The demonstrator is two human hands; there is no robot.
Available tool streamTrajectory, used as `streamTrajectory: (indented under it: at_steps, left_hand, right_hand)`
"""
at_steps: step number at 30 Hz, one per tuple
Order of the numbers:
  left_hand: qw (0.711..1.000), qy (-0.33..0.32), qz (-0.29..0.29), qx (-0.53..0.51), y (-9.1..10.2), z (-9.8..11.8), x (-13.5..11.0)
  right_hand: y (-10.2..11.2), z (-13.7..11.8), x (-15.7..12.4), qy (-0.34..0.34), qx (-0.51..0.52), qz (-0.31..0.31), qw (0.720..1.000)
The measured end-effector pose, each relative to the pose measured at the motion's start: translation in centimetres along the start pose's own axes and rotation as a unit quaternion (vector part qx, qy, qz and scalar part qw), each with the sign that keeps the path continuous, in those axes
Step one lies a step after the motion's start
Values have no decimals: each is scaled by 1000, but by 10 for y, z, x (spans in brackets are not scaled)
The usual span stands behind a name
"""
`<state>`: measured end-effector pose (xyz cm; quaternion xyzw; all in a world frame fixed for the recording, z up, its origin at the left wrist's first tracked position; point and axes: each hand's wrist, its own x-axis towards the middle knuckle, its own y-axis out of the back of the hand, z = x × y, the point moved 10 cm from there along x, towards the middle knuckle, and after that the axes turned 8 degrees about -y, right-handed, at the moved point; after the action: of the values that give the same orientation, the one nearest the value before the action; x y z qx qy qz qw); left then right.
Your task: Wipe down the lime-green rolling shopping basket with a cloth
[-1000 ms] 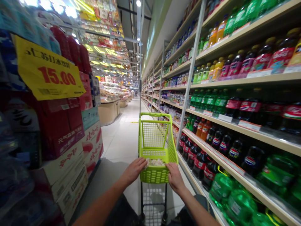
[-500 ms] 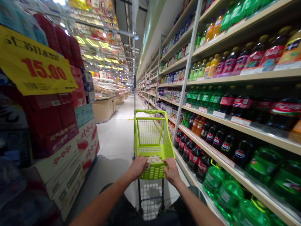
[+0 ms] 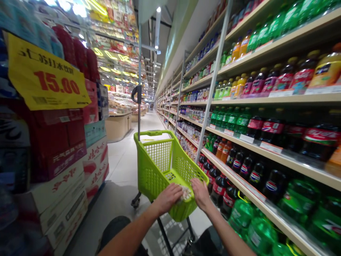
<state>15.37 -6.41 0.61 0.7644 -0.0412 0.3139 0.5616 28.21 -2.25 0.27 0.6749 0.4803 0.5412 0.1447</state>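
Note:
A lime-green plastic shopping cart (image 3: 153, 181) stands in front of me, turned at an angle toward the shelves. My left hand (image 3: 169, 196) is closed over the near-left part of its rim. At the near-right rim, my right hand (image 3: 200, 193) holds on, with its fingers reaching over the edge; their tips are partly hidden. A small whitish packet (image 3: 185, 192) lies in the near end of the basket, partly behind my left fingers. A grey pole (image 3: 139, 67) rises from the far-left side of the cart, with a dark clip (image 3: 137, 94) on it.
Shelves of drink bottles (image 3: 242, 121) run along the right, close to the cart. Stacked cartons (image 3: 66, 185) with a yellow price sign (image 3: 48, 74) stand on the left. Pale aisle floor (image 3: 119, 156) stretches ahead past a display counter (image 3: 118, 126).
The cart has turned, its far end swinging left and its near end shifting right. Both hands moved right with it and stay on the rim. The pole now stands farther left.

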Motion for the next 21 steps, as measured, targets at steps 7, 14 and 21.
streamTrajectory:
  at_steps: [7, 14, 21]
  left_hand:
    - [982, 186, -16, 34, 19, -77, -11]
    - [993, 111, -24, 27, 25, -69, -13]
    - [981, 182, -4, 60, 64, -118, -33]
  right_hand:
    - [-19, -59, -41, 55, 20, -56, 997]
    - [-6, -26, -30, 49, -56, -84, 994]
    - [-12, -41, -5, 5, -32, 0, 999]
